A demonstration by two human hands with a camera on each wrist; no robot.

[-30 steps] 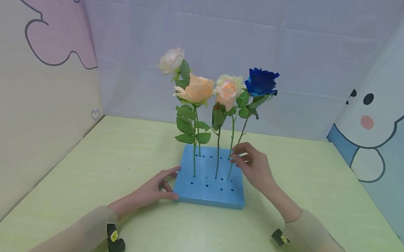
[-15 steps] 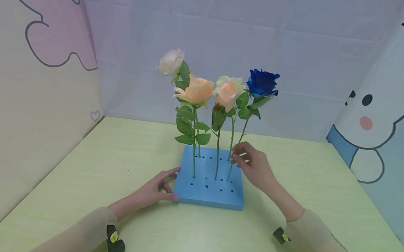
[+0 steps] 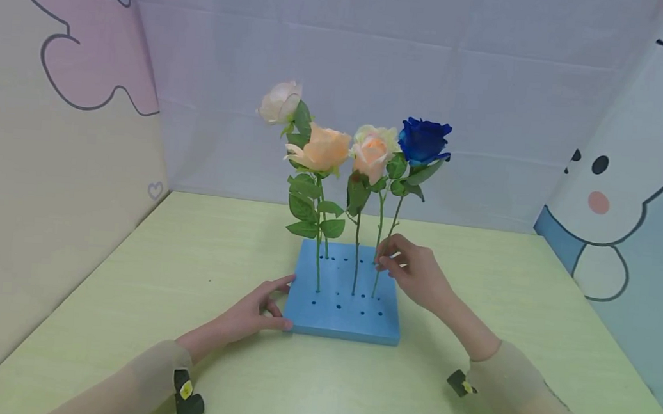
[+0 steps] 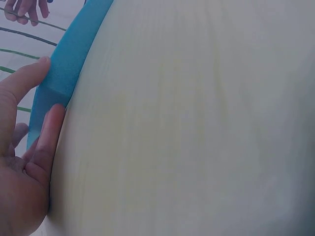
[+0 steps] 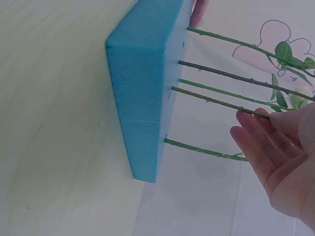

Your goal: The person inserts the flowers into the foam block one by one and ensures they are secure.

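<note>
**Hands at a blue foam block of roses**

Far left: a cream wall panel [image 3: 51,168] with a pink cartoon outline. Below, a pale green table [image 3: 127,321].

Left hand [image 3: 255,314] flat against the near-left corner of the blue foam block [image 3: 338,316]; fingers fairly straight, thumb on the block's top edge, other fingers along its side, nothing gripped. Same contact in the left wrist view: thumb [image 4: 27,78] on the upper edge of the block [image 4: 74,54], another finger lying beside the lower edge. Beige sleeve [image 3: 140,380] with a small black device at the wrist.

On the block, rows of small holes and five stems standing upright. Leftmost and tallest, a white rose [image 3: 281,101]; just right and lower, a peach rose [image 3: 323,149]; then a cream-and-peach rose [image 3: 372,152]; rightmost, a blue rose [image 3: 424,141], its stem leaning slightly right. Green leaves clustered below the blooms.

Right hand [image 3: 416,274] over the block's far-right part, fingertips narrowly pinched on the blue rose's stem [image 3: 385,246], low down, above the foam. From the right wrist view, fingers [image 5: 256,137] lightly curled against one stem [image 5: 216,103], the stems entering the block [image 5: 142,103] apart from one another.

Far right: a wall panel with a white cartoon rabbit [image 3: 614,207].
</note>
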